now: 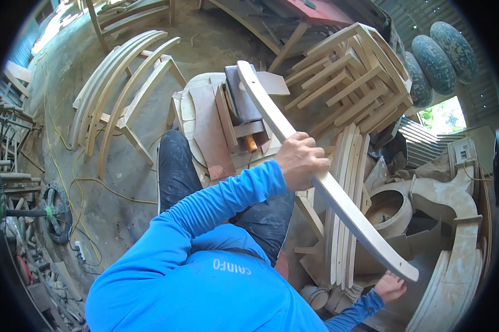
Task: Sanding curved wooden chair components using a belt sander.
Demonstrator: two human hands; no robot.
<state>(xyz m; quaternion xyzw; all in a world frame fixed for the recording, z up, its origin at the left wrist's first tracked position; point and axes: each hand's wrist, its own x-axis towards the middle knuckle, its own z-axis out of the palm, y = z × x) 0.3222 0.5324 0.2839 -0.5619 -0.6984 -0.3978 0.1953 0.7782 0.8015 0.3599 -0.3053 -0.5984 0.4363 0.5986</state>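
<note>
My left hand [302, 160] is closed around the middle of a long, pale, curved wooden slat [346, 207] with a small hole near each end. At the slat's near right end, the fingers of my right hand [390, 286] grip its underside, partly hidden by the wood. The slat's far end lies over or beside a dark belt-sander-like machine [241, 102] with an orange handle [251, 144]. Whether the slat touches the machine, I cannot tell. Brown sheet pieces [209, 130] lie beside the machine on a low wooden stand between my knees.
Curved wooden frames [125, 91] stand on the left floor, near a yellow cord [55, 149]. A stack of slatted frames [354, 77] sits at the back right. Several long slats [343, 221] lean close to my right, beside a large curved wooden piece [448, 205].
</note>
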